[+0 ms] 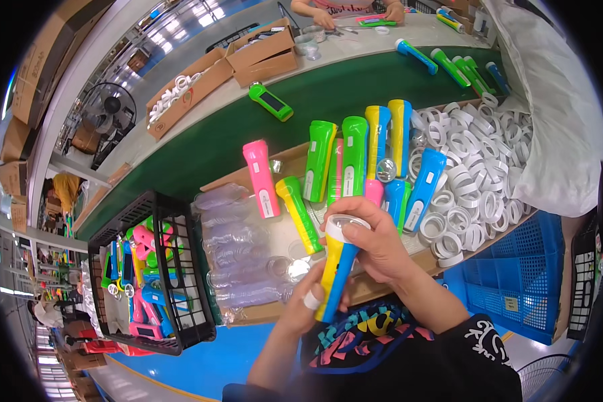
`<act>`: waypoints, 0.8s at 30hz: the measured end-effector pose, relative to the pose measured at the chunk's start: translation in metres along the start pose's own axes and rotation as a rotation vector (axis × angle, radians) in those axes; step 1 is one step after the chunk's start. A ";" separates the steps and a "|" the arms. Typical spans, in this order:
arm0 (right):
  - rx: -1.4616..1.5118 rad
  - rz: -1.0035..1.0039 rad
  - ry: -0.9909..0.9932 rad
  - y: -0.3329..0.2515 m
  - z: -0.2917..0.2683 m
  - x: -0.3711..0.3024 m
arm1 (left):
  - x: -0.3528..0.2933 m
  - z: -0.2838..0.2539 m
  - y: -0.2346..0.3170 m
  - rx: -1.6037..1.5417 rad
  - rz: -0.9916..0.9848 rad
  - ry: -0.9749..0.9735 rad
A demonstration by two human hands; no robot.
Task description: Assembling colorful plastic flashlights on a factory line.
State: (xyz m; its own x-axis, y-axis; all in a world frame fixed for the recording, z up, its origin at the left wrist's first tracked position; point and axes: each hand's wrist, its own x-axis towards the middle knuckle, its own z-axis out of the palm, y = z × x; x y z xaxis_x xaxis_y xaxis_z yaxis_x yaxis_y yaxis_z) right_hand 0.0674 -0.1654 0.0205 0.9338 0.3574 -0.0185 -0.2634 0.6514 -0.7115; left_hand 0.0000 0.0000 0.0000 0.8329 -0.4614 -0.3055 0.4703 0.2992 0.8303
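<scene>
A yellow and blue flashlight (pixel 338 275) is tilted in front of me, its wide head up and away. My left hand (pixel 305 303) is closed round its lower handle; a white band wraps one of that hand's fingers. At the head, my right hand (pixel 380 248) grips the white ring (pixel 333 230) and the clear lens over it. Just beyond, more flashlights lie on a cardboard tray (pixel 264 313), among them a yellow and green one (pixel 300 214), a pink one (pixel 261 177) and a blue one (pixel 427 191).
Stacked clear lenses (pixel 238 234) fill the tray's left, heaped white rings (pixel 472 181) its right. A black crate (pixel 181 295) of flashlight parts stands left, a blue crate (pixel 516 281) right. Across the green belt (pixel 355 84), cartons (pixel 261 57) and another person's hands (pixel 325 19) are visible.
</scene>
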 end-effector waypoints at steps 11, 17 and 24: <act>0.032 0.021 -0.063 -0.006 0.013 -0.017 | -0.022 0.046 -0.015 -0.175 -0.186 -0.123; 0.575 -0.088 -0.387 0.015 -0.001 -0.014 | -0.014 0.060 -0.033 -1.159 -0.318 -0.770; -0.012 -0.173 -0.083 -0.004 -0.016 -0.026 | -0.001 0.032 0.001 0.570 -0.028 -0.003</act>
State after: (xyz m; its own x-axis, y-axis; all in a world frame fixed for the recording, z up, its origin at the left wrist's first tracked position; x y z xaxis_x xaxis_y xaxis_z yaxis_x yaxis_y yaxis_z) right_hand 0.0479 -0.1880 0.0131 0.9417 0.2946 0.1626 -0.0970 0.7004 -0.7071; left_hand -0.0100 -0.0257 0.0157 0.8214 -0.4652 -0.3301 0.2593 -0.2109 0.9425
